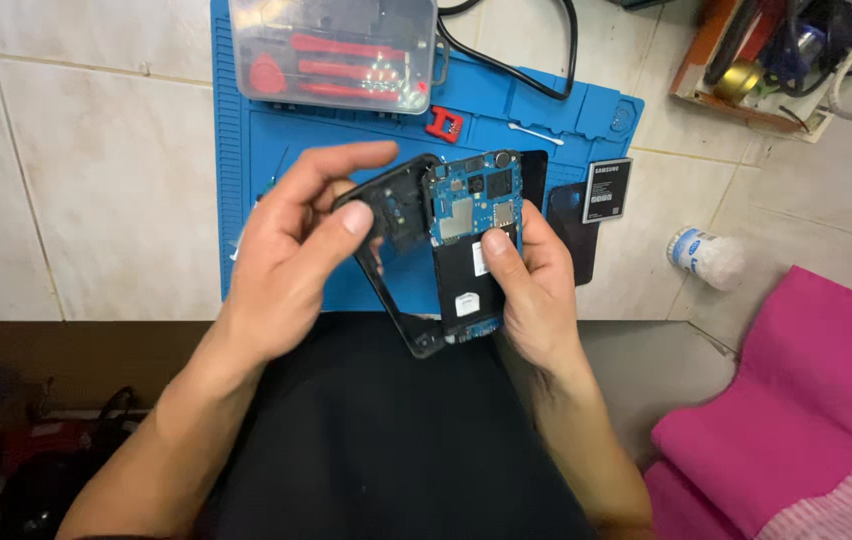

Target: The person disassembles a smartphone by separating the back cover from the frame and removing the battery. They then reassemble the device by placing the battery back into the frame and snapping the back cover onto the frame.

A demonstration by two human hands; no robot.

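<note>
Seen from the head camera, both hands are working just above a blue mat (276, 150) that is lying on a pale tiled surface (86, 170).

The left hand (291, 235) is curling around a black plastic frame (386, 280), with the thumb pressing on its upper left edge and the fingers arching over its top. The frame is tilting away from the phone (474, 245) on its left side, and the two are still meeting near the bottom corner.

The right hand (536, 285) is gripping the phone along its right edge, and the thumb is resting on the middle of its opened back. The upper half of the phone is showing a blue circuit board with small metal covers; the lower half is showing a black empty bay with a white label.

Behind the hands, a clear plastic box (336, 50) with red tools inside is sitting at the far edge of the mat. A small red part (444, 124) is lying just in front of it. A flat battery (607, 190) is resting at the right edge of the mat, beside a dark panel (574, 235). A small white bottle (706, 256) is lying on its side on the tiles further right, and a pink cloth (796, 400) is filling the lower right corner. A black cable (536, 70) is running across the far side of the mat.
</note>
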